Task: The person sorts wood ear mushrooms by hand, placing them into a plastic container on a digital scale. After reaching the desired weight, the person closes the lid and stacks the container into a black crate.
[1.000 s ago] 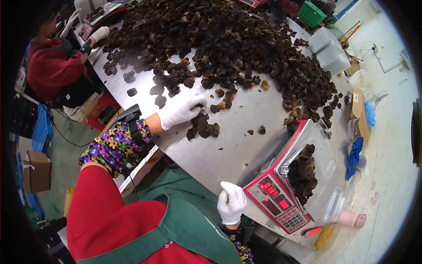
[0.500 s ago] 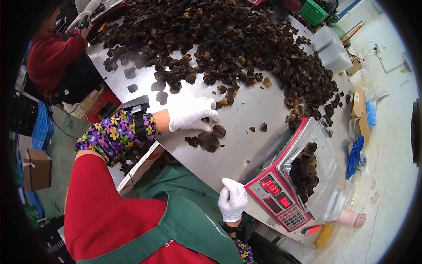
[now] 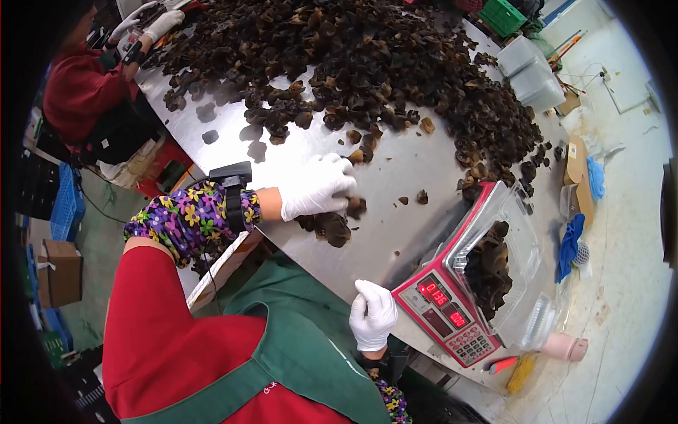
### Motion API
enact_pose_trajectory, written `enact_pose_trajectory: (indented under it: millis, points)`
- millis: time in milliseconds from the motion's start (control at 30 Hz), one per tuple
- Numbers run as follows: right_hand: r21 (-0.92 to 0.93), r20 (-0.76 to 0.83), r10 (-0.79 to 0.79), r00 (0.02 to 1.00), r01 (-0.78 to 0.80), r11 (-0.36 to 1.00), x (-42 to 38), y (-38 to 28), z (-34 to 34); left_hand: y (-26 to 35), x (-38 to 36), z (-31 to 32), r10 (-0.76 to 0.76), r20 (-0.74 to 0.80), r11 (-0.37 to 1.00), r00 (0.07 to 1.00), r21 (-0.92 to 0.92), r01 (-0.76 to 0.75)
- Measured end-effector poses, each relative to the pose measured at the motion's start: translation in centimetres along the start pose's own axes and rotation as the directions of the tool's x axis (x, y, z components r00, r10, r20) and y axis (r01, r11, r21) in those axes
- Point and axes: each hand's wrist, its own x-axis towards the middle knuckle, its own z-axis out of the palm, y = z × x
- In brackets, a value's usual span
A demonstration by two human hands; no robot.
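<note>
My left hand (image 3: pixel 318 187), in a white glove, is on the metal table (image 3: pixel 406 166), its fingers bent and pressed together. What lies under the fingertips is hidden. Dark fungus pieces (image 3: pixel 332 230) touch or lie just below it, with a smaller one (image 3: pixel 356 207) at the fingertips. My right hand (image 3: pixel 373 314), also gloved, is loosely curled at the table's near edge with nothing visible in it. To its right, a red scale (image 3: pixel 441 304) shows 0.136 and bears a clear plastic container (image 3: pixel 519 261) holding dark fungus (image 3: pixel 489 272).
A large heap of dark fungus (image 3: pixel 367 56) covers the table's far side. At upper left a co-worker in a red sleeve (image 3: pixel 88 92) has gloved hands near the heap. A pink cup (image 3: pixel 565 348), a yellow brush (image 3: pixel 521 374) and a blue cloth (image 3: pixel 571 247) are at right.
My left hand has moved slightly right and its fingers have drawn in over the pieces. The scale's reading went from 0.137 to 0.136. The co-worker's hands have shifted.
</note>
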Motion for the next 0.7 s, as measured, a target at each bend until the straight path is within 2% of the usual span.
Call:
enact_pose_trajectory:
  millis: [67, 100, 167, 200, 233, 300, 333, 367, 433, 467, 500, 567, 633, 700]
  points:
    - [-0.01, -0.012, 0.008, 1.0, -0.009, 1.0, 0.2, -0.2, -0.1, -0.1, -0.1, 0.2, -0.08, -0.231, 0.994, 0.97, 0.05, 0.094]
    - [-0.014, -0.014, 0.012, 1.0, -0.012, 1.0, 0.2, -0.1, -0.1, 0.1, -0.2, 0.0, -0.076, -0.229, 0.995, 0.97, 0.048, 0.089]
    - [-0.002, -0.007, 0.015, 1.0, -0.015, 1.0, 0.1, -0.2, -0.1, 1.7, -0.8, -1.7, -0.074, -0.155, 0.997, 0.985, 0.021, 0.079]
    - [-0.002, -0.006, 0.018, 1.0, -0.018, 1.0, 0.0, -0.1, -0.1, 2.1, -1.4, -2.2, -0.039, -0.086, 0.999, 0.996, -0.028, 0.037]
    - [0.0, 0.0, 0.011, 1.0, -0.011, 1.0, -0.1, 0.1, -0.1, 2.3, -2.1, -2.1, 0.04, -0.074, 0.999, 0.996, 0.037, -0.037]
    - [0.004, 0.005, 0.004, 1.0, -0.004, 1.0, -0.2, 0.3, 0.0, 3.0, -3.2, -1.2, -0.057, 0.068, 0.988, 0.996, 0.146, 0.047]
    - [0.004, 0.008, 0.001, 1.0, -0.001, 1.0, -0.2, 0.3, 0.0, 2.2, -3.8, 0.1, -0.011, -0.025, 0.997, 1.0, 0.079, 0.013]
    - [0.003, 0.011, -0.002, 1.0, 0.002, 1.0, -0.2, 0.3, 0.0, 1.6, -4.1, 0.8, -0.01, -0.023, 0.997, 1.0, 0.079, 0.012]
    - [0.004, 0.009, -0.001, 1.0, 0.001, 1.0, -0.3, 0.4, 0.1, 1.0, -4.0, 1.3, -0.11, 0.01, 0.972, 0.994, -0.21, 0.11]
    - [0.005, 0.008, -0.004, 1.0, 0.004, 1.0, -0.3, 0.4, 0.1, 1.6, -3.9, 0.7, -0.194, 0.028, 0.96, 0.981, -0.198, 0.196]
    - [0.001, 0.005, -0.001, 1.0, 0.001, 1.0, -0.3, 0.5, 0.0, 1.6, -3.8, 0.4, -0.189, 0.03, 0.961, 0.982, -0.199, 0.191]
    - [0.008, 0.008, 0.0, 1.0, 0.0, 1.0, -0.3, 0.4, 0.0, 1.4, -3.9, -0.1, -0.232, -0.045, 0.892, 0.972, -0.409, 0.194]
    - [0.009, 0.006, -0.004, 1.0, 0.004, 1.0, -0.2, 0.5, 0.0, 0.9, -3.8, -0.7, -0.201, -0.054, 0.898, 0.978, -0.41, 0.162]
    - [0.013, 0.001, -0.011, 1.0, 0.011, 1.0, -0.2, 0.4, 0.0, 0.3, -4.1, -0.8, -0.156, -0.161, 0.904, 0.974, -0.422, 0.075]
